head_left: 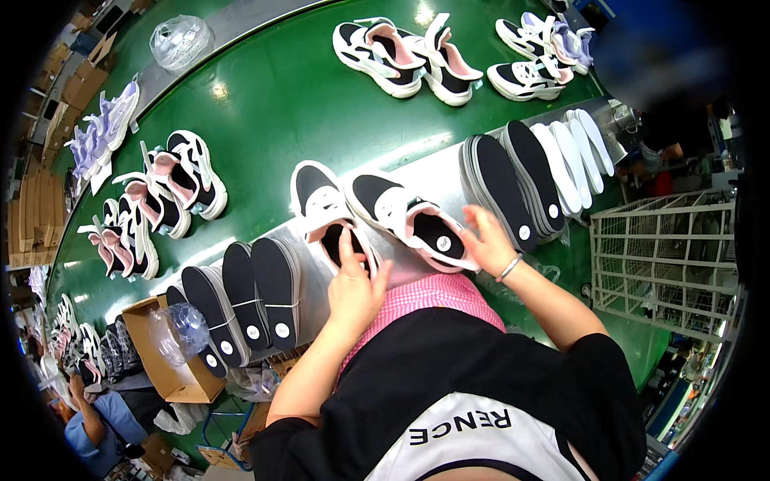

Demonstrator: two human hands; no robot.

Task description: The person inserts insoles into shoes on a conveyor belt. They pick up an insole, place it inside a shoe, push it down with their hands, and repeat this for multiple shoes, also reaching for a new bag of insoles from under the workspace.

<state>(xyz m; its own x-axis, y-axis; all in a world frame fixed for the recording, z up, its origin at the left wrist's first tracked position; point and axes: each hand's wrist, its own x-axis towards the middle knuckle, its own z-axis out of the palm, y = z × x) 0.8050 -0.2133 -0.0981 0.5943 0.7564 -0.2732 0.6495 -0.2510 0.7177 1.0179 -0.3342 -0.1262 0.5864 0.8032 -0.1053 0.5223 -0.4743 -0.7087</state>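
Two black and white sneakers with pink lining lie in front of me on a metal shelf, toes pointing away. My left hand [357,290] is at the heel of the left sneaker [314,191]; its index finger is stretched into the opening, the thumb apart beside it. My right hand [488,243] is beside the heel of the right sneaker [377,196], fingers spread, thumb side close to the collar. A black insole with a round white sticker [443,243] shows inside that right sneaker. My left fingers partly cover the left sneaker's inside.
Stacks of black insoles [277,289] stand left, with more black insoles [497,188] and white insoles [561,164] right. Other sneakers [381,60] sit on the green conveyor belt [265,96]. A cardboard box [152,353] holds clear plastic; a white rack [658,256] stands right. Another person [104,429] is lower left.
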